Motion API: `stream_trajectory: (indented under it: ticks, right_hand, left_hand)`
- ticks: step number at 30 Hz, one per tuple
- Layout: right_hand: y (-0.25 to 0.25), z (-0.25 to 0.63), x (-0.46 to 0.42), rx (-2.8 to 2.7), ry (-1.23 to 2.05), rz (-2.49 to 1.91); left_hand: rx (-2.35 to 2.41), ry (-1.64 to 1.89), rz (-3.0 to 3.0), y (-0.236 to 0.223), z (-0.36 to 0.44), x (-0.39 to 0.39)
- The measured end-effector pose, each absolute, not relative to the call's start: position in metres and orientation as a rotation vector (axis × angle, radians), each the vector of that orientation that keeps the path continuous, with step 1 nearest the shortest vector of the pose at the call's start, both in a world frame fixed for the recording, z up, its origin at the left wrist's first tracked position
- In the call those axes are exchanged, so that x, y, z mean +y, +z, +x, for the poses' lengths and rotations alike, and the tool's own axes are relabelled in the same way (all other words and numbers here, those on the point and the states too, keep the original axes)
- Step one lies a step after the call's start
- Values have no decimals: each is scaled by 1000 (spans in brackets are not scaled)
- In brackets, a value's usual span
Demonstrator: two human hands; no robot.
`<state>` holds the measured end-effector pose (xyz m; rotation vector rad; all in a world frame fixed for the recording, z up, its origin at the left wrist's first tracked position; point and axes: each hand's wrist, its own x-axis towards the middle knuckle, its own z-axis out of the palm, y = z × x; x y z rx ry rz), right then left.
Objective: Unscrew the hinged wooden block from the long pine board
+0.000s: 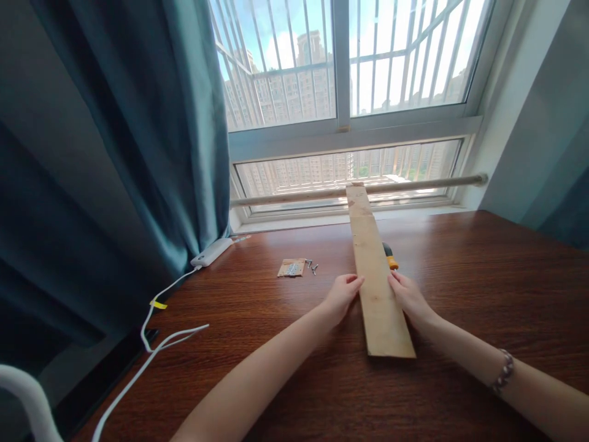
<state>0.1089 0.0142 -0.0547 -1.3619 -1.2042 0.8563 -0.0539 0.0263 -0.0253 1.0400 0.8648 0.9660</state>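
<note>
A long pale wooden plank (375, 270) lies lengthwise on the dark wooden table (483, 288), its far end reaching the window rail. My left hand (343, 294) presses against the plank's left edge, fingers curled on it. My right hand (407, 294) grips the right edge opposite. Behind my right hand a tool with a yellow and black handle (390, 256) peeks out from under the plank.
A small packet with a metal hinge (291, 268) and loose screws (311, 265) lie left of the plank. A white power strip (212, 252) with white cables (156, 344) sits at the table's left edge by the teal curtain (151, 141). A window (340, 92) stands behind.
</note>
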Motion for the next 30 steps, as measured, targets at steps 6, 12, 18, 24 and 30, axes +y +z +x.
stream_trajectory:
  ticks: [6,12,18,24,30]
  right_hand:
    - [-39,89,4,-1060,1108,-1118]
    - [-30,17,13,-1071,1203,-928]
    - [-32,-94,44,-1222,1170,-881]
    - [-34,-173,65,-1286,1205,-943]
    - [-36,-197,70,-1305,1208,-1000]
  left_hand:
    - [753,961,809,-25,-50,43]
    - [1020,1101,758,2,-114,24]
    - [1192,1305,726,12,-204,21]
    - [1336,1445,707,4,-274,30]
    - [1385,1478,774,-4,-303,41]
